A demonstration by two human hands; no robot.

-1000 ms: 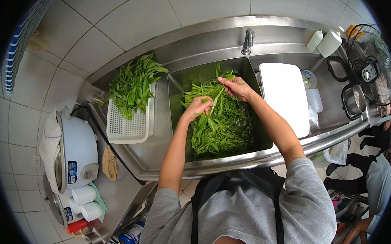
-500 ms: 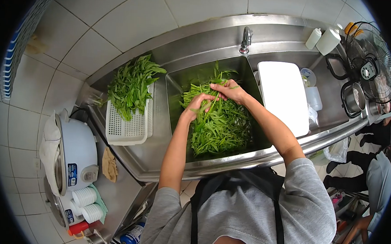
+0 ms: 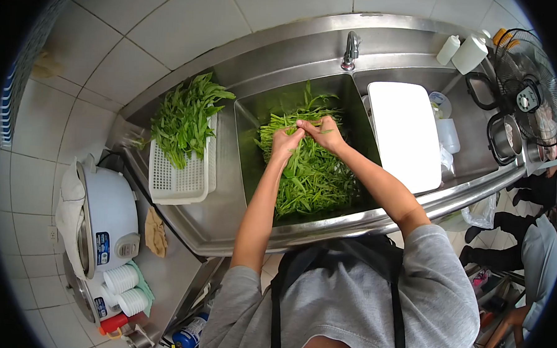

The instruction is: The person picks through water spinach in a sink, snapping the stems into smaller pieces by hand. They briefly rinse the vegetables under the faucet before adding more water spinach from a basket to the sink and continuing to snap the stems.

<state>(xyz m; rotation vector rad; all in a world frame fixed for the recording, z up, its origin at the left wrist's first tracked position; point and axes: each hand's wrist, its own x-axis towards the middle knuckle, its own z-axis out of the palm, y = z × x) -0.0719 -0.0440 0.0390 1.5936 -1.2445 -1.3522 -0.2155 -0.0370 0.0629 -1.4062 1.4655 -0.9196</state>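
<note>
Long-stemmed leafy greens (image 3: 312,191), looking like water spinach, fill much of the steel sink basin (image 3: 245,144). Over the upper part of this pile, my left hand (image 3: 285,142) and my right hand (image 3: 325,134) meet with thumbs and fingertips close together. Both hands are closed on stems of the greens; how many stems each one grips is hidden by the fingers. To the left on the steel counter, a white perforated basket (image 3: 177,185) carries another bunch of greens (image 3: 182,123), its leaves hanging past the rim.
A faucet (image 3: 350,51) rises behind the basin. Right of it, a white board or lid (image 3: 407,139) covers part of a second basin. White bottles (image 3: 469,55), a pot (image 3: 505,139) and a fan (image 3: 527,101) stand farther right. A rice cooker (image 3: 112,201) is at left; another person (image 3: 539,260) is at right.
My hands have come closer together, and my left hand has closed and turned, its fingers now less spread. The view has shifted slightly.
</note>
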